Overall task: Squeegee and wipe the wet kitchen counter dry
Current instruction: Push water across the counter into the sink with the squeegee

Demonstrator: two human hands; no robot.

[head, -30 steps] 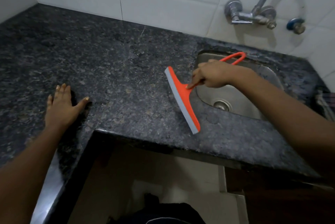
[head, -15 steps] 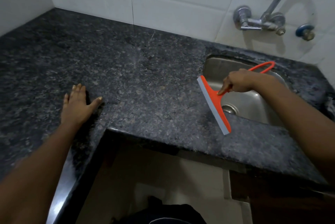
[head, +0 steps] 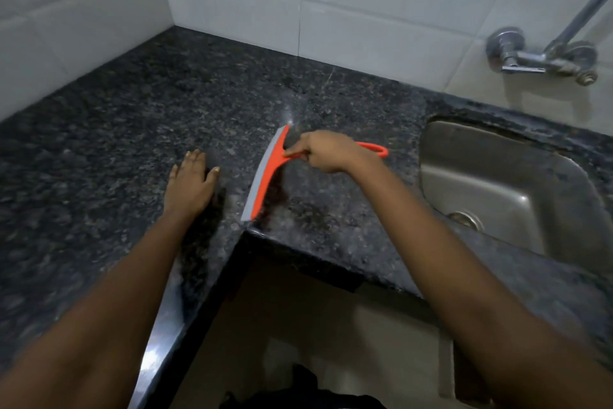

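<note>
An orange squeegee with a grey rubber blade lies against the dark speckled granite counter, its blade running from the middle of the counter down to the inner corner of the front edge. My right hand grips its handle, and the orange loop end sticks out behind my wrist. Just left of the blade, my left hand rests flat on the counter with its fingers spread. A wet sheen glints above the blade's top end.
A steel sink is set into the counter at the right, with a drain near its front. A wall tap hangs above it on white tiles. The L-shaped counter's front edge drops to the floor below.
My right hand has carried the squeegee from the sink's rim leftward across the counter to beside my left hand. The view has shifted left. My left hand stays flat.
</note>
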